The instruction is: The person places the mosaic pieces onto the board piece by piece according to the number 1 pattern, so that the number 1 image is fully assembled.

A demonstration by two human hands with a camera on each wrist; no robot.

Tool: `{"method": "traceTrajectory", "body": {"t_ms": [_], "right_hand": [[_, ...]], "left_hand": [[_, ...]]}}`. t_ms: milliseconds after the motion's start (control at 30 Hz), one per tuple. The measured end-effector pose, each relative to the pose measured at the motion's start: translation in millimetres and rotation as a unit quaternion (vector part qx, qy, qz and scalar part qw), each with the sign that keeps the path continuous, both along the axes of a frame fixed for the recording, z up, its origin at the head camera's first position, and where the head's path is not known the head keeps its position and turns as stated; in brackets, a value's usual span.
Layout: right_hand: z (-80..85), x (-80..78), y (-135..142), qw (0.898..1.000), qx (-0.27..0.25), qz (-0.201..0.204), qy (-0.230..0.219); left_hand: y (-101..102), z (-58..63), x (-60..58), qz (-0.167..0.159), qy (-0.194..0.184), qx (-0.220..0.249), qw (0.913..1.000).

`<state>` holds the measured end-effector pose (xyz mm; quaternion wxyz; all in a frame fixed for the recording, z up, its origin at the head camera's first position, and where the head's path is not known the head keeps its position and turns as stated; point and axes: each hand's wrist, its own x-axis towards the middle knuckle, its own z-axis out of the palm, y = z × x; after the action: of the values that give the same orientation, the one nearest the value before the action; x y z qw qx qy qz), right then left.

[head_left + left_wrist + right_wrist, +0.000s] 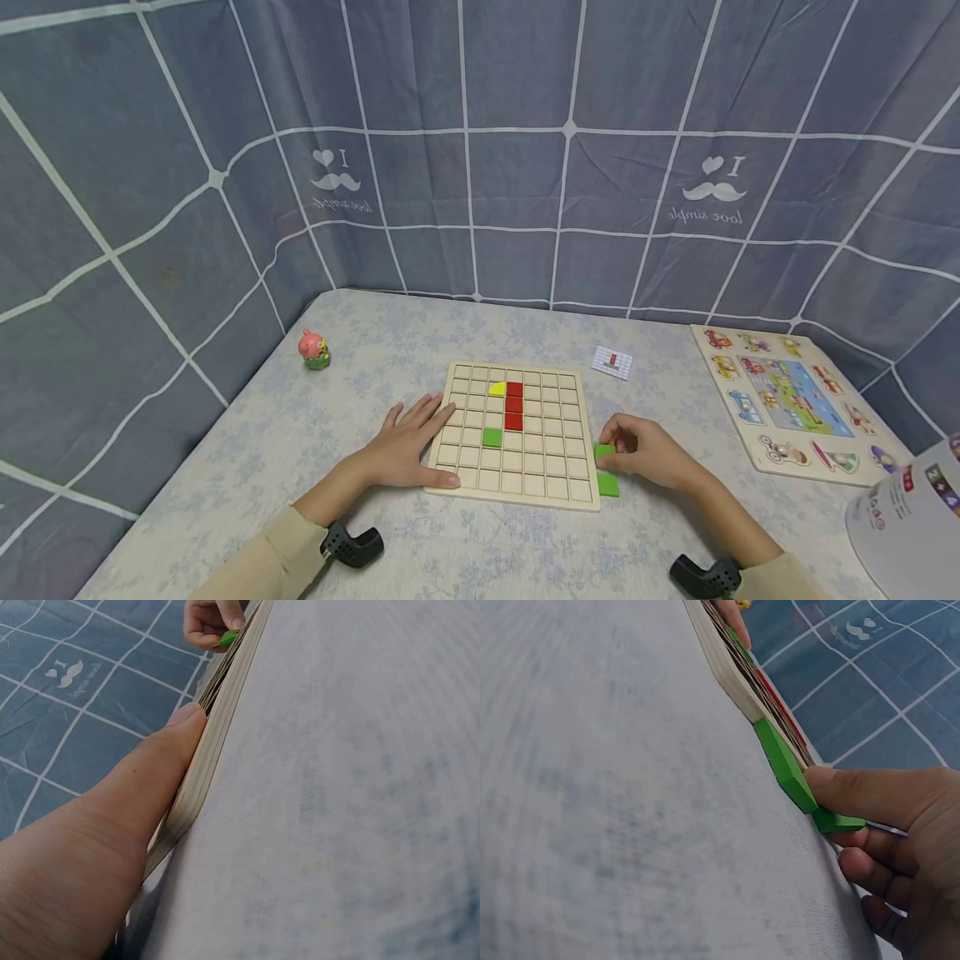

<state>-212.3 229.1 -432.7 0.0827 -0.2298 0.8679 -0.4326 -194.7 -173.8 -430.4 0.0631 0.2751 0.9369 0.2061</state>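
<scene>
A wooden grid board (pixel 551 442) lies flat on the table, with red square tiles (pixel 513 405), a yellow rounded tile (pixel 497 388) and a green square tile (pixel 492 437) in its cells. My left hand (pixel 408 446) rests with spread fingers on the board's left edge, thumb at the near corner. Beside the right edge, my right hand (pixel 651 452) pinches a green tile (pixel 838 822) between thumb and fingers. Another green tile (pixel 608 485) lies just nearer, against the board's side.
Behind the board lies a small pattern card (pixel 612 362). A pink and green figurine (pixel 313 350) stands at the far left. To the right are a wooden picture puzzle (pixel 806 408) and a white tub (pixel 911 517). A grid-patterned curtain (pixel 517 183) hangs behind the table.
</scene>
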Motion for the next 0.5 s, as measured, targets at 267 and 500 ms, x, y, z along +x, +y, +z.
{"method": "traceTrajectory", "body": {"t_ms": [267,500], "right_hand": [[3.4,1.0,-0.4,1.0,-0.012,-0.003,-0.005],[9.9,3.1,-2.5,1.0,-0.025,-0.004,-0.009]], "left_hand": [[-0.4,-2.0,-0.3,-0.001,-0.001,-0.002,1.0],[-0.7,-2.7,-0.7,-0.001,0.001,-0.001,1.0]]}}
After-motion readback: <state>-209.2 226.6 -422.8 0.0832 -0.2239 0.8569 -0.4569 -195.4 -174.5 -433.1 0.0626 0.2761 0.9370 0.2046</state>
